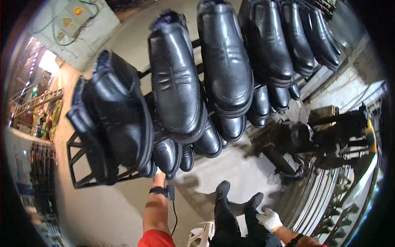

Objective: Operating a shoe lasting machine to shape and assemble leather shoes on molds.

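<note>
Black leather shoes hang toe-down on a dark metal rack (pixel 70 162) in front of me. My left arm reaches up to the rack's lower row, beside a shiny black shoe (pixel 168 156). Only the wrist end of my left hand (pixel 159 178) shows; its fingers are hidden behind the shoes. Above it hang a large creased shoe (pixel 177 82) and another large shoe (pixel 228 70). In a white glove, my right hand (pixel 270 220) is low beside my right leg, away from the rack. Its fingers are loosely bent and slightly apart, with nothing seen in them.
Dark machinery (pixel 296 140) stands at the right, above a curved rack of metal rails (pixel 321 201). A pale stool-like object (pixel 200 235) is by my legs. An electrical box (pixel 76 16) hangs on the wall at far left. Stacked shelving (pixel 43 173) lines the left side.
</note>
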Motion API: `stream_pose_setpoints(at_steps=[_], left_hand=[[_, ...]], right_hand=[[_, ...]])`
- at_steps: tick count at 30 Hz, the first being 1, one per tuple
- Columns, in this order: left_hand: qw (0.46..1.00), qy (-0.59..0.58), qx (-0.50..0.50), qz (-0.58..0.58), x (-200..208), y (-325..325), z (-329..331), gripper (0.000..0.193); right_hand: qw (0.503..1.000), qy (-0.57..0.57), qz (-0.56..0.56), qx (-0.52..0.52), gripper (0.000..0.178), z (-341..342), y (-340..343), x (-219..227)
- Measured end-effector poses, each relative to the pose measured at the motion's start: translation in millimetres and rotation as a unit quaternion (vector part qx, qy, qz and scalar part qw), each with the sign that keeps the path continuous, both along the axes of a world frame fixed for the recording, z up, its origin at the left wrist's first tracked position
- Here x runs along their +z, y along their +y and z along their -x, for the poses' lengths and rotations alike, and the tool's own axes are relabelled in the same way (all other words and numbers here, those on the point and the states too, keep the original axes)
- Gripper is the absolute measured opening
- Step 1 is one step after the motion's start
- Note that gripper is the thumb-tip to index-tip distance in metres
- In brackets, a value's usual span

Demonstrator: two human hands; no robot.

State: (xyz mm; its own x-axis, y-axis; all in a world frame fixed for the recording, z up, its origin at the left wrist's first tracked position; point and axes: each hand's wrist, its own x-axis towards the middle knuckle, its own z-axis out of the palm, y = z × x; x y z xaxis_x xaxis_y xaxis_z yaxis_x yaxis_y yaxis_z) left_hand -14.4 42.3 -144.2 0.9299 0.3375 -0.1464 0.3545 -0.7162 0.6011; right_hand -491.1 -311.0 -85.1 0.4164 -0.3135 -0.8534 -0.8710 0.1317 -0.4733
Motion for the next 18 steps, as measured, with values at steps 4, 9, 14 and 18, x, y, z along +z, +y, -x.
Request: stream_pose_setpoints(at_steps=[4, 9, 14, 18], left_hand=[[0.995, 0.065, -0.051, -0.058, -50.8, 10.2, 6.0, 0.042], [0.996, 0.067, -0.005, 0.064, -45.5, 85.7, 17.2, 0.039], [0.974, 0.061, 0.034, 0.215, -44.2, 121.2, 3.7, 0.035], [0.936, 0.107, 0.006, 0.335, -32.8, 91.8, 13.4, 0.032]], right_hand=[[0.998, 0.023, -0.061, -0.021, 0.068, -10.1, 25.9, -28.0], [0.991, 0.079, -0.098, -0.037, 0.078, -40.7, 25.6, -12.0], [0.996, 0.032, -0.057, 0.055, 0.051, 18.0, -7.0, -31.3], [0.796, 0.119, 0.310, 0.506, 0.042, 141.4, -65.8, 35.2]])
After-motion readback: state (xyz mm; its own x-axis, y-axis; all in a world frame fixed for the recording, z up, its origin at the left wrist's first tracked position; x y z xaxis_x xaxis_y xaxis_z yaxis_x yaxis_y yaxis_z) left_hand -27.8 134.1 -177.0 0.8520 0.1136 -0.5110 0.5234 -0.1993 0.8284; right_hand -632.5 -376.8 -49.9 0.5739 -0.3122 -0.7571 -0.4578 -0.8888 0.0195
